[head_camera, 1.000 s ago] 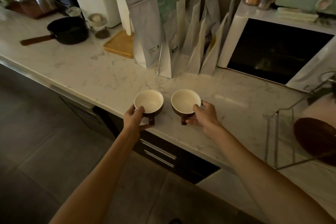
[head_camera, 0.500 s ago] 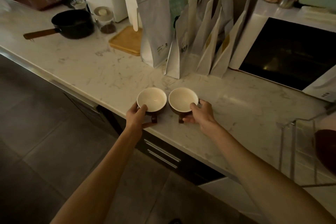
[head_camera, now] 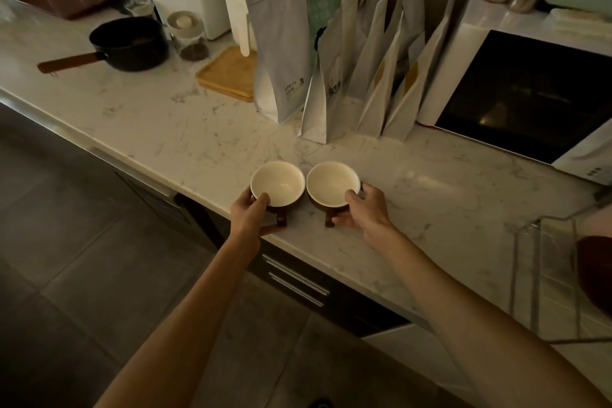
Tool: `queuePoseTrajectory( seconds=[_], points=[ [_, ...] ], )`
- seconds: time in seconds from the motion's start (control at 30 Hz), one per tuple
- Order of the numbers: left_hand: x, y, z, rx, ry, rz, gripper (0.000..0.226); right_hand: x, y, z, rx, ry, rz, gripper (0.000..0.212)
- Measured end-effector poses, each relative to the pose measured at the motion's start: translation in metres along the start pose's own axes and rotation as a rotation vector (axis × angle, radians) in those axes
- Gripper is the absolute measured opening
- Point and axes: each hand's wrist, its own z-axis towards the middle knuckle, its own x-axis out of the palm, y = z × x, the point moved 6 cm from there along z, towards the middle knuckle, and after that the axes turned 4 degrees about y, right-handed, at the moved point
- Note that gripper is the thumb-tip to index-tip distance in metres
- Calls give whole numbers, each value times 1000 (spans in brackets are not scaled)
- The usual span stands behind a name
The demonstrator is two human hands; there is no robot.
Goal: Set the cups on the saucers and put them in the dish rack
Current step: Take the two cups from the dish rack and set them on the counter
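Two brown cups with cream insides stand side by side near the front edge of the marble counter (head_camera: 185,129), rims almost touching. My left hand (head_camera: 251,215) grips the left cup (head_camera: 277,181) at its near rim, thumb inside the rim. My right hand (head_camera: 362,210) grips the right cup (head_camera: 332,183) the same way, thumb over the rim and fingers round the side. Both cups' handles point toward me. At the far right stands a wire dish rack (head_camera: 543,275) with a dark brown saucer (head_camera: 596,270) in it, cut off by the frame's edge.
Several paper pouches (head_camera: 331,53) stand behind the cups. A white microwave (head_camera: 523,89) sits at the back right. Further left are a wooden board (head_camera: 228,74), a glass jar (head_camera: 188,35) and a black saucepan (head_camera: 130,43). Dark drawers and a tiled floor lie below the counter.
The cups have come closer together, rims nearly touching. Both hands keep their grip. The view has shifted left, so less of the dish rack shows.
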Motion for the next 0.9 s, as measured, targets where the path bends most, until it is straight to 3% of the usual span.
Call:
queuePoseTrajectory(
  seconds=[0.43,0.63,0.73,0.9],
  points=[
    [-1,-1,-2,33,14,78,54,-1,2,-7,21,7,2,41],
    [-6,-5,-1,41,7,246,56,-2,5,-11,53,80,-84,47],
    [-13,-9,-3,61,17,406,63,-12,11,-17,38,79,-195,61],
    [-14,-29,-25,330,-20,1040,64,-36,40,-42,-136,33,-671,58]
  ],
)
